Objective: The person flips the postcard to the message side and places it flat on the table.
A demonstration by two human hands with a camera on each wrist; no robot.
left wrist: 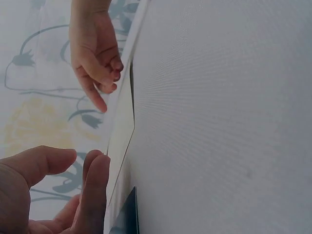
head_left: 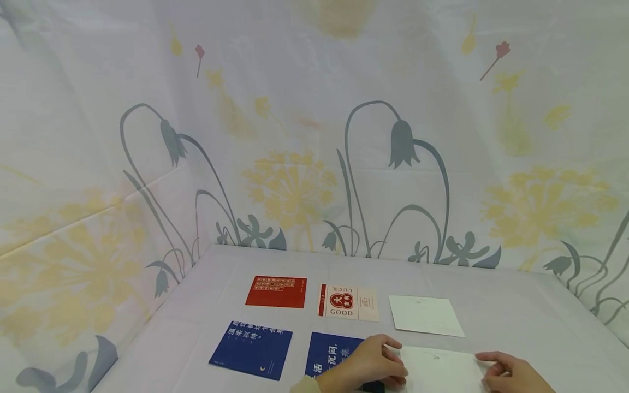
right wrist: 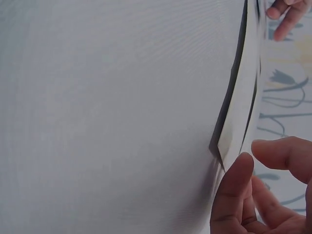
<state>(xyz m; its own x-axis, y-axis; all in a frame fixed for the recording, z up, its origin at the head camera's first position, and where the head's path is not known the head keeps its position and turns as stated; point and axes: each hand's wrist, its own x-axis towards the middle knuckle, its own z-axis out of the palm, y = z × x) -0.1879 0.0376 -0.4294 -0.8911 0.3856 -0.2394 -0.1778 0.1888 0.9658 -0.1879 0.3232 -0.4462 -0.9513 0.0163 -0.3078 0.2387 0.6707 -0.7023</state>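
Note:
In the head view a white card [head_left: 437, 371] lies at the front right of the table, with small faint print near its top edge. My left hand [head_left: 368, 363] is at its left edge, fingertips right by the corner. On the other side my right hand [head_left: 513, 372] reaches the right edge, with loosely bent fingers. The left wrist view shows a gap between thumb and fingers of the left hand [left wrist: 63, 190]. Likewise the right wrist view has the fingertips of the right hand [right wrist: 263, 190] beside the card's corner. A dark blue card [head_left: 326, 349] lies partly hidden under my left forearm.
Behind the white card lies another white card [head_left: 425, 315]. A cream card with red print [head_left: 363, 303] and a red card [head_left: 277, 292] are farther left. Another blue card [head_left: 253, 349] lies at the front left. A flower-patterned cloth [head_left: 304, 109] hangs behind the table.

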